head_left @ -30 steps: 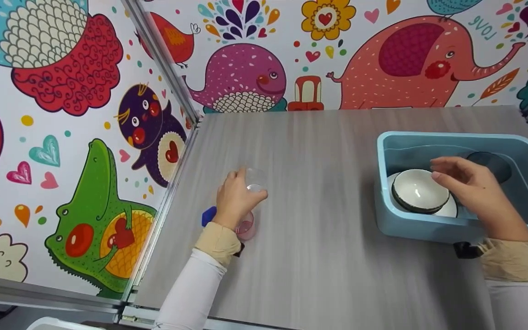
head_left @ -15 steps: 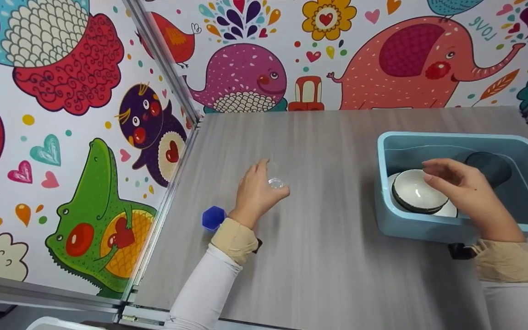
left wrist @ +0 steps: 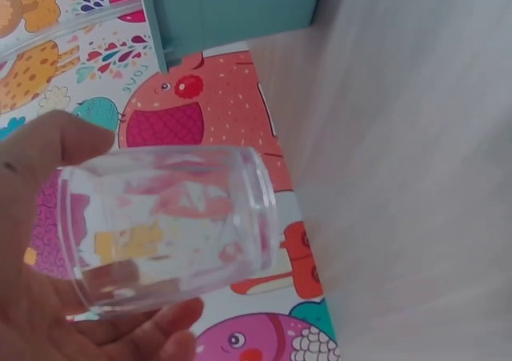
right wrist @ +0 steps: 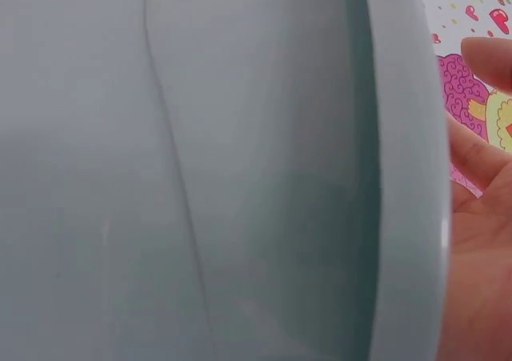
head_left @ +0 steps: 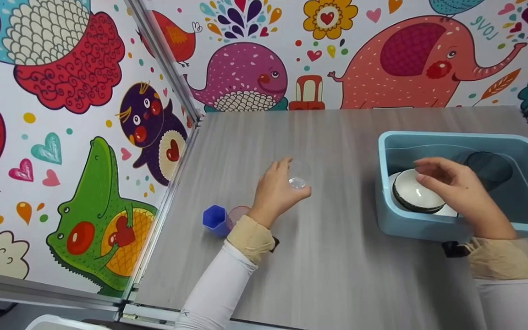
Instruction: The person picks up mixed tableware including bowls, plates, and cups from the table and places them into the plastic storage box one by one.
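Note:
A clear cup (head_left: 298,182) is held by my left hand (head_left: 277,191) over the middle of the table. The left wrist view has this cup (left wrist: 168,225) on its side between the thumb and the fingers, apart from the tabletop. My right hand (head_left: 465,195) hovers over the near side of a light blue basin (head_left: 456,134), fingers loosely bent and nothing in them. Beneath it, white bowls with dark outer sides (head_left: 411,190) are stacked on a white plate (head_left: 449,210). In the right wrist view the basin's wall (right wrist: 256,137) hides part of that hand.
Inside the basin, a dark see-through cup (head_left: 491,166) lies toward the back right. A blue six-sided cup (head_left: 215,221) and a pink see-through cup (head_left: 238,212) stand left on the table, near my left wrist. Printed panels (head_left: 264,78) border the back and left.
My left hand has carried the clear cup to the right, away from the blue and pink cups. My right hand has drifted slightly left above the basin.

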`<state>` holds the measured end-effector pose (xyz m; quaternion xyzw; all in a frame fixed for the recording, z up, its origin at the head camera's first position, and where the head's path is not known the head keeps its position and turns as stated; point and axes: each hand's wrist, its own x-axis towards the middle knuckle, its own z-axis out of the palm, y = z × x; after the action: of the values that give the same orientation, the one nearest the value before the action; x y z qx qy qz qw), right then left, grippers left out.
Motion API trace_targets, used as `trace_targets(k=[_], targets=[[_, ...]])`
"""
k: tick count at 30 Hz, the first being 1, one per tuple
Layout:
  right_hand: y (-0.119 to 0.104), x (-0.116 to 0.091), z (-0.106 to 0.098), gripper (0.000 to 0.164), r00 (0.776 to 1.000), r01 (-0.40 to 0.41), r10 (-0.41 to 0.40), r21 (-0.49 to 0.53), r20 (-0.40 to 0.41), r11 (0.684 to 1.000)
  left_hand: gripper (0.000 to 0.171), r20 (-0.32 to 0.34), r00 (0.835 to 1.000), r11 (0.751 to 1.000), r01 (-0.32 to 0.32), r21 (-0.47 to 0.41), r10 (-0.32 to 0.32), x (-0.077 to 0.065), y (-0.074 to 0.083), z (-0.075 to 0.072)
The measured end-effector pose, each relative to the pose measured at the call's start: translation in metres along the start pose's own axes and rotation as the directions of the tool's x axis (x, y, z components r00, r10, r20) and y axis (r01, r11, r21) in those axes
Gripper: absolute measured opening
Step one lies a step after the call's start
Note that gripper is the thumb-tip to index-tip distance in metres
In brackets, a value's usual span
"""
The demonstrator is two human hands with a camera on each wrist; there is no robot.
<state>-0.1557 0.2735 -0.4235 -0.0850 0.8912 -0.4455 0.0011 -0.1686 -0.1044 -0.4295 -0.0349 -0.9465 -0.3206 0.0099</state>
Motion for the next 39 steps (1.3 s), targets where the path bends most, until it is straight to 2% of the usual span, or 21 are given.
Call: trace_targets(k=[6, 15, 23, 31, 39], targets=[[-0.004, 0.001, 0.005, 0.042, 1.000, 0.022, -0.023, 0.006, 0.019, 1.000, 0.081, 0.015, 0.999, 0.999, -0.034, 0.014, 0.034, 0.003, 0.015, 0.007], [-0.007, 0.001, 0.011, 0.043, 0.999, 0.015, -0.015, 0.001, 0.039, 1.000, 0.079, 0.019, 0.992, 0.990, -0.125, 0.063, 0.124, 0.004, 0.025, 0.014], [-0.010, -0.001, 0.016, 0.044, 0.998, 0.024, -0.025, 0.022, 0.061, 0.999, 0.080, 0.100, 0.975, 0.979, -0.201, 0.034, 0.197, 0.003, 0.034, 0.020], [-0.014, 0.001, 0.022, 0.049, 0.994, 0.055, -0.057, 0.026, 0.094, 0.998, 0.080, 0.140, 0.968, 0.976, -0.214, 0.024, 0.209, 0.004, 0.047, 0.022], [-0.018, 0.002, 0.030, 0.059, 0.992, 0.023, -0.023, 0.004, 0.125, 1.000, 0.081, 0.166, 0.964, 0.977, -0.212, -0.006, 0.210, 0.004, 0.060, 0.025]])
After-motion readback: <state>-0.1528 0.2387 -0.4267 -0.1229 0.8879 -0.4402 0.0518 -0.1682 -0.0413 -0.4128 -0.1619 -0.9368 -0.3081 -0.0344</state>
